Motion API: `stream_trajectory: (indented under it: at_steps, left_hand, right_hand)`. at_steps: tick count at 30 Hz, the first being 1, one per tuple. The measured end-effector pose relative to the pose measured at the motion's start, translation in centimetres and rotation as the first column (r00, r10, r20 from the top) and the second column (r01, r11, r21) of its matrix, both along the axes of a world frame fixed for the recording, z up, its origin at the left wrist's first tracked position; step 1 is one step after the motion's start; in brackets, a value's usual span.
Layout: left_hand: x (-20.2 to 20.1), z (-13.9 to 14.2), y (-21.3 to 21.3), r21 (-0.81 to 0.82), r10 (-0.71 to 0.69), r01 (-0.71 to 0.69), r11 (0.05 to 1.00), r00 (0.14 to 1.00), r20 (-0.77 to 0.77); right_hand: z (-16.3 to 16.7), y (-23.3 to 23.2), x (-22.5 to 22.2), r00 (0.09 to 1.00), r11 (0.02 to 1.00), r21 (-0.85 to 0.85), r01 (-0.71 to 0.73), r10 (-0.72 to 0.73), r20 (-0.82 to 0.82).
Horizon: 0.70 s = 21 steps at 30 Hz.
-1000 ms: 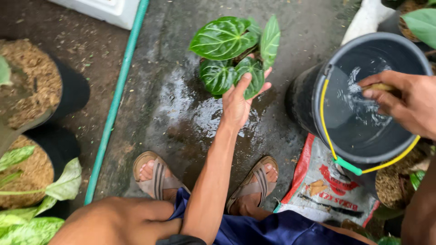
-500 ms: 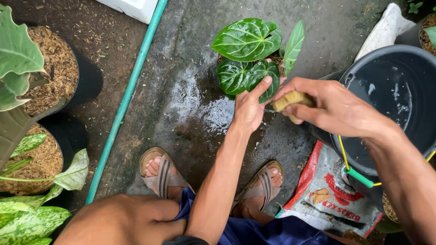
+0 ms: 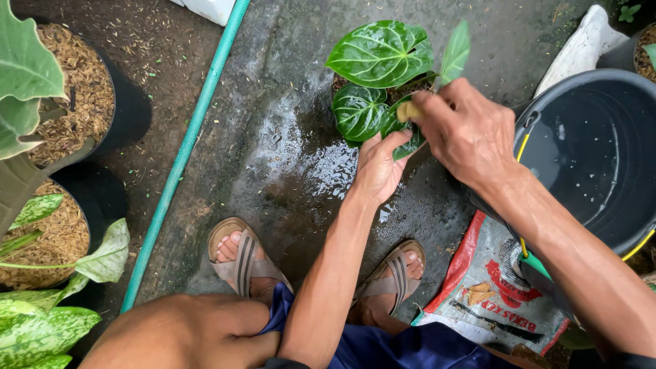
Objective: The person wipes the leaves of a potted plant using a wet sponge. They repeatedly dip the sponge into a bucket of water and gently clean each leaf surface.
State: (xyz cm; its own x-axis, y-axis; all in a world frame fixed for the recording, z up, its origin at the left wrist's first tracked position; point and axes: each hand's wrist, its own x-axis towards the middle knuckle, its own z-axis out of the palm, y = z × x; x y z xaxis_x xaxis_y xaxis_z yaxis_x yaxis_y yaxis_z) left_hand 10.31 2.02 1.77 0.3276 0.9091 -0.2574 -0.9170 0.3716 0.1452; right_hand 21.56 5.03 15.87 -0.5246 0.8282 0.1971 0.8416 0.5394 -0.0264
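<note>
Pinching sponge (image 3: 408,111) | right grip (image 3: 465,133) | above leaf (image 3: 404,137) on left grip (image 3: 379,167)

Wet concrete floor (image 3: 287,171), green hose (image 3: 184,150) across it, soft outdoor daylight, potted plants (image 3: 61,102) at left

Home garden yard; potted plants (image 3: 383,75); hose (image 3: 184,154)

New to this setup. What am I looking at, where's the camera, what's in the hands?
No machine here: a person works with bare hands, and one camera on their head looks down at them. They squat on wet concrete, feet in sandals. The left hand supports a dark green leaf of a small potted plant from below. The right hand presses a small yellowish sponge to it. Nearby: a dark water bucket, a green hose and a printed bag.
</note>
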Motion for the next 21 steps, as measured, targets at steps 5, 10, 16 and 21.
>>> stream_trajectory:
  at_steps: [5, 10, 16, 21]
  left_hand:
    - [-0.6, 0.9, 0.0, 0.001, 0.012, -0.012, 1.000, 1.000, -0.017]
    - [-0.8, 1.6, 0.4, -0.022, -0.029, 0.028, 0.999, 0.996, -0.082]
    - [-0.6, 1.0, 0.1, 0.010, -0.020, 0.020, 1.000, 0.999, -0.039]
    - [-0.3, 1.3, -0.1, 0.004, -0.031, 0.031, 1.000, 0.999, -0.016]
  right_hand:
    - [-0.3, -0.7, 0.2, 0.991, 0.999, -0.031, 0.022, -0.026, -0.133]
    - [-0.8, -0.2, 0.2, 0.995, 0.998, 0.010, 0.064, -0.063, -0.074]
    - [-0.7, -0.5, 0.2, 0.982, 1.000, 0.007, -0.011, 0.012, -0.190]
    - [-0.3, 0.2, -0.1, 0.996, 0.993, 0.117, -0.003, -0.007, 0.087]
